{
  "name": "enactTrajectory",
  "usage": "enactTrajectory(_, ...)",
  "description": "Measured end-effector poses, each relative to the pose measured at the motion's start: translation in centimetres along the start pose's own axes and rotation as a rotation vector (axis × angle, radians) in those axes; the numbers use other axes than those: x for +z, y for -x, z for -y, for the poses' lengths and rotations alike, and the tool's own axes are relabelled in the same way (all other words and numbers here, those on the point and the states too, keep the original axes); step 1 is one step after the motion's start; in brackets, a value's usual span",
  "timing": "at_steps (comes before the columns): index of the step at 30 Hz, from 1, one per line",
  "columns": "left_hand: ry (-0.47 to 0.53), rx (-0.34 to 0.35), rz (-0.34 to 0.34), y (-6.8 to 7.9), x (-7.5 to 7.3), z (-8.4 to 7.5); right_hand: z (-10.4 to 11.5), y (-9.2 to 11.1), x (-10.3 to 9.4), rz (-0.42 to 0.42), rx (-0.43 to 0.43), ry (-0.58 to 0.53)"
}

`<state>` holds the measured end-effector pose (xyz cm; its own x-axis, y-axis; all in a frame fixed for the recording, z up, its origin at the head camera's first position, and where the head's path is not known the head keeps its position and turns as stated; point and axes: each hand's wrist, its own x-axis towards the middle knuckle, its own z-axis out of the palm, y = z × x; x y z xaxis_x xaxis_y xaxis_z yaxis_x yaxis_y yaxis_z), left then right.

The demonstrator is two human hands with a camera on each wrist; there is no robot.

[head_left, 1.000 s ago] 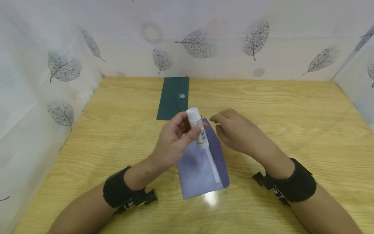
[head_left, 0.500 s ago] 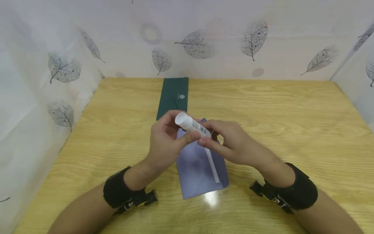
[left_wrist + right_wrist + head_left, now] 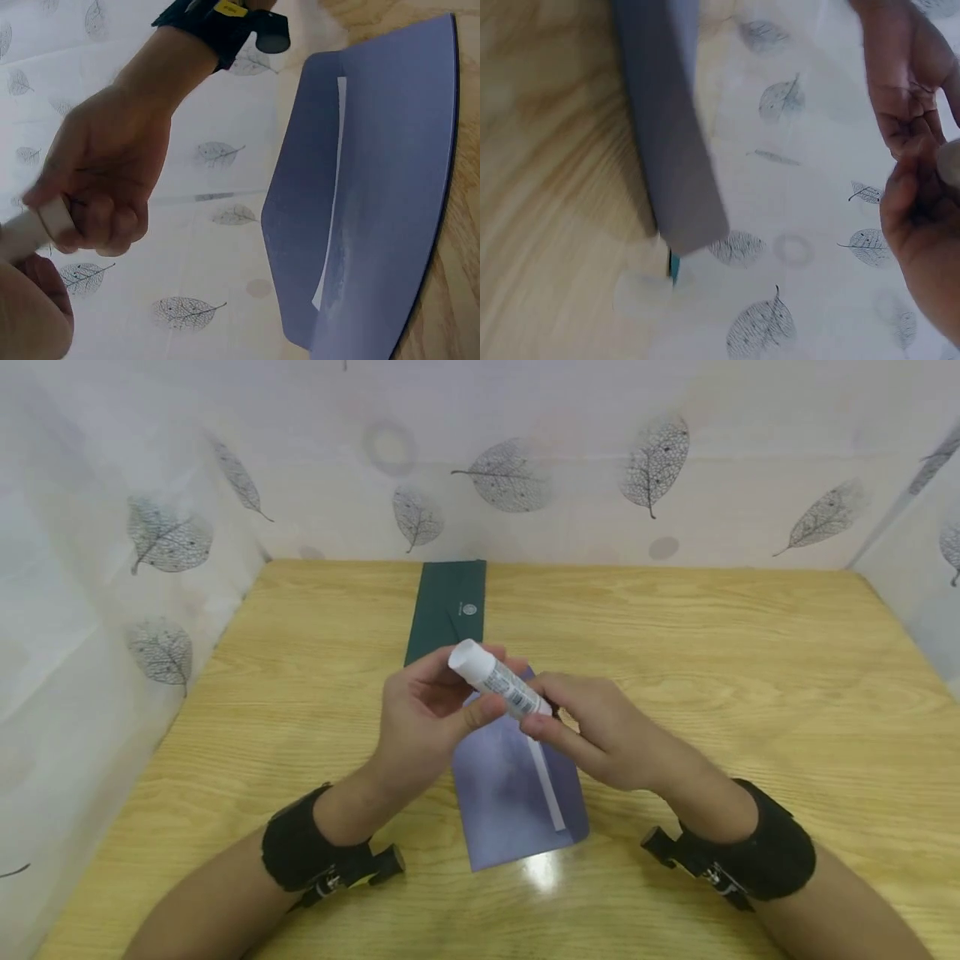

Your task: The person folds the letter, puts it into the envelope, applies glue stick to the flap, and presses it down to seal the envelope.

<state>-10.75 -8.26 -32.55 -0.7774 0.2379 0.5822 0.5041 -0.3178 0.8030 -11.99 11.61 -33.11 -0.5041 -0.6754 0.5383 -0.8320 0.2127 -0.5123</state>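
A white glue stick [image 3: 501,681] with printed text is held above the table, tilted with its upper end to the left. My left hand [image 3: 420,718] grips its body between thumb and fingers. The thumb and fingers of my right hand [image 3: 607,731] pinch the lower right end. Below both hands lies a purple envelope [image 3: 498,802], its flap folded out to the right. A white strip [image 3: 550,789] runs along the flap's fold. In the left wrist view the glue stick [image 3: 26,234] is partly cut off by the frame edge.
A dark green envelope [image 3: 450,602] with a small round emblem lies at the back of the wooden table [image 3: 712,635], partly behind my left hand. White cloth [image 3: 570,468] printed with leaves surrounds the table's back and sides. Black straps with cameras sit on both wrists.
My right hand has come in from the right and taken hold of the glue stick's lower end. The stick has tipped from nearly upright toward the left. The envelopes have stayed put.
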Motion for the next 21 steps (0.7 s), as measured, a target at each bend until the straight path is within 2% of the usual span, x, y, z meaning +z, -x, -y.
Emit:
enactTrajectory(3,-0.005,-0.086,-0.071,0.23,-0.06,0.07,-0.11,-0.18,0.37,-0.106,-0.071,0.243)
enactTrajectory(5,-0.020,-0.124,-0.141,0.30,-0.06,0.10,-0.16,-0.31,0.55,-0.167,-0.114,0.330)
enactTrajectory(8,-0.020,-0.138,-0.229,0.21,-0.14,-0.07,-0.16,-0.37,0.71,-0.204,-0.156,0.327)
enactTrajectory(10,-0.004,-0.121,-0.261,0.08,-0.32,-0.16,-0.10,-0.42,0.79,-0.206,-0.171,0.318)
enactTrajectory(13,0.069,-0.085,-0.264,-0.15,-0.57,-0.34,0.03,-0.49,0.83,-0.222,-0.175,0.314)
enactTrajectory(15,0.115,-0.088,-0.252,-0.17,-0.66,-0.35,0.08,-0.54,0.82,-0.258,-0.181,0.303)
enactTrajectory(18,0.142,-0.134,-0.238,-0.09,-0.52,-0.37,0.17,-0.60,0.78,-0.319,-0.206,0.296)
enactTrajectory(21,0.111,-0.179,-0.239,0.10,-0.31,-0.42,0.29,-0.65,0.83,-0.351,-0.231,0.299)
